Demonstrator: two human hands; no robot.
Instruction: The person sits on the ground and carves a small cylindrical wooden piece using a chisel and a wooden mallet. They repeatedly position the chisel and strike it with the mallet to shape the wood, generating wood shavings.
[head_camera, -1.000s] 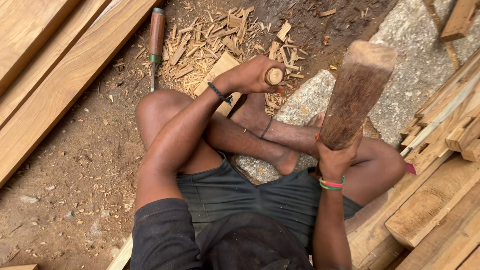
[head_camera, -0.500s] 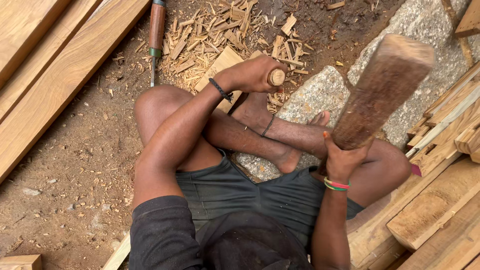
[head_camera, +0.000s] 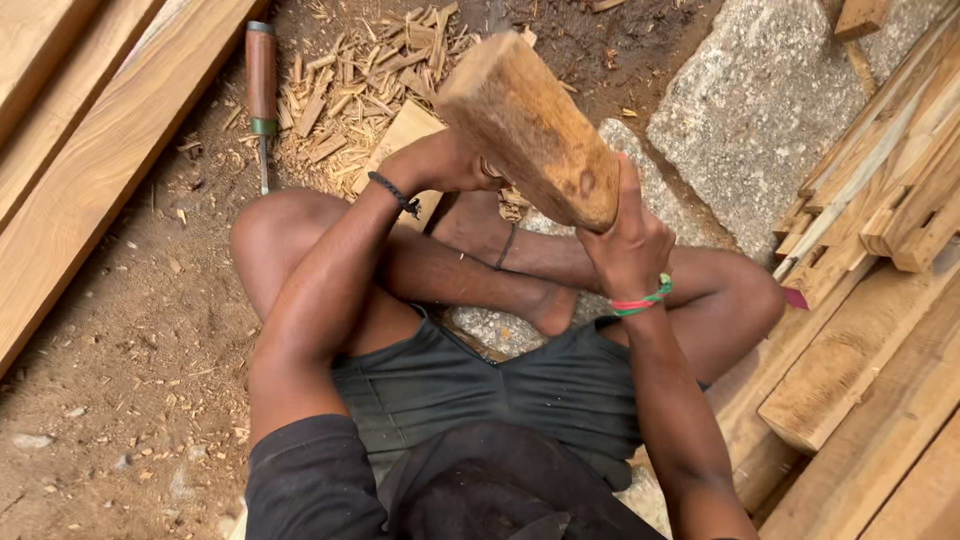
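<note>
Planks (head_camera: 90, 150) lie far left on the dirt floor, a spare chisel (head_camera: 261, 85) beside them near wood chips (head_camera: 350, 90). Left hand (head_camera: 445, 162) fisted around a tool over a small wood block (head_camera: 400, 140); the tool itself is hidden behind the mallet. Right hand (head_camera: 625, 245) wrapped tight on the wooden mallet (head_camera: 530, 130), its head tilted above the left fist. Stone slab (head_camera: 750, 100) and stacked timber (head_camera: 880, 200) at right.

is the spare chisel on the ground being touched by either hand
No, the spare chisel lies alone on the dirt beside the wood chips, apart from the left hand and from the right hand gripping the wooden mallet.
</note>
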